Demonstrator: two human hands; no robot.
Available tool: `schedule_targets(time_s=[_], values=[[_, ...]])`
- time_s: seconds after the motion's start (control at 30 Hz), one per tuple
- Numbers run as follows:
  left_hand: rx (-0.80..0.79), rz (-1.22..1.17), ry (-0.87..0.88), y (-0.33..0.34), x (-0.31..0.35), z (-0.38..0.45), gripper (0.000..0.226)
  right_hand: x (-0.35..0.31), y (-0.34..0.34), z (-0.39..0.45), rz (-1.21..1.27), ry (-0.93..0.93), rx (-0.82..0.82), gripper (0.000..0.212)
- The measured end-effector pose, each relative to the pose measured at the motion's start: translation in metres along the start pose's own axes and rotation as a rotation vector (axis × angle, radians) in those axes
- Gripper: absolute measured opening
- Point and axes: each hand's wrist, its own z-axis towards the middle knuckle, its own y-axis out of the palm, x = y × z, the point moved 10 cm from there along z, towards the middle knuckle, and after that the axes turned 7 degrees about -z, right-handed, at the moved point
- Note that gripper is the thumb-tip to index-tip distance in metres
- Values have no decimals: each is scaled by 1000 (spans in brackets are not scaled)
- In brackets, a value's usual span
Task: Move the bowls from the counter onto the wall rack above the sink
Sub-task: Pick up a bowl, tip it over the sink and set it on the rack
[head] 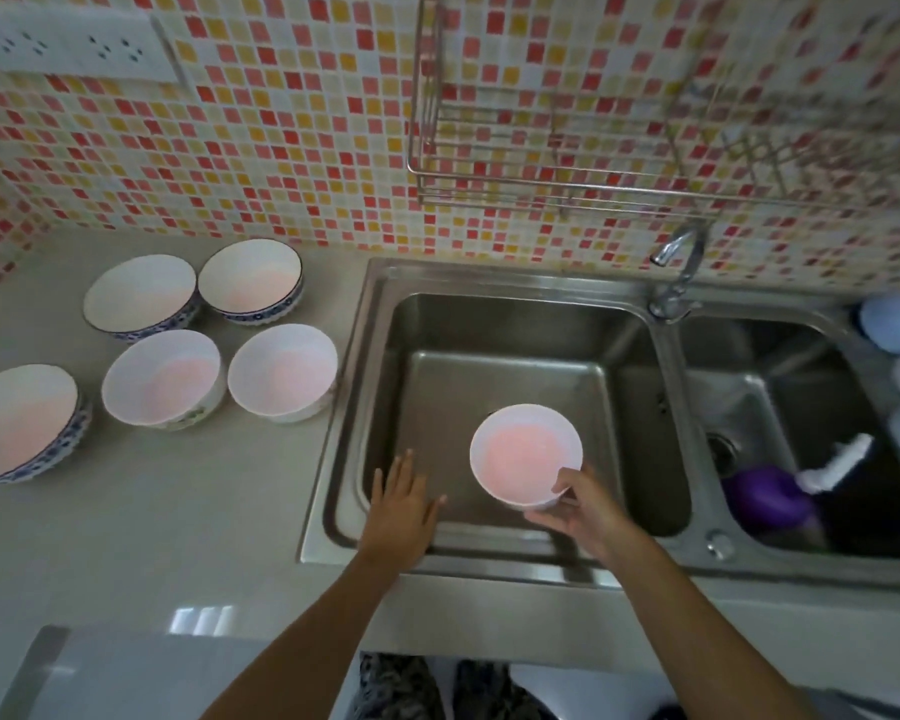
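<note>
- Right hand (580,504) has a closed grip on the near rim of a small round white bowl (526,452), thumb over the lip and fingers under the wall; the bowl is held mouth-up over the left basin of the stainless double sink (365,407), clear of the basin floor as far as I can tell.
- Far left of the grey worktop (178,511), at its left edge, sits a wide white bowl with a blue patterned band (19,423).
- Next come two blue-banded white bowls near the back wall (140,296) (250,279), and in front of them two plain white bowls (162,376) (283,370), the last close to the sink's left rim. All five rest upright, mouths up.
- Left hand (400,504) hovers flat and spread over the sink's near-left corner, holding nothing.
- Being round, the held bowl has no long axis to speak of; its opening faces up, tipped slightly towards the camera.
- Steel wire wall rack (489,184), above the sink's back edge, shows no bowls in its visible part; its right end is blurred.
- My judgement: the task is barely begun, with one bowl in transit and five left on the worktop.
</note>
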Motion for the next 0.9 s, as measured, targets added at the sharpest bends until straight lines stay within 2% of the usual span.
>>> schedule_targets(time_s=[0.07,0.1,0.3,0.6,0.8,0.9], values=[[70,24,5,-3,-1,-1,91,-2,-10,4,36,-17,9,52],[106,25,4,-7,-1,-1,92,-2,-15,6,51,-23,18,52],[182,50,-13,-14,0,-5,77,-7,-33,18,2,-109,60,57],[210,-35,-45,-11,-7,-3,76,2,-45,31,-194,-122,112,56],[214,-51,-45,-13,-7,-4,73,-12,-45,28,-415,-247,229,81],[215,-53,-40,-14,-6,-4,73,-26,-39,22,-545,-357,243,86]])
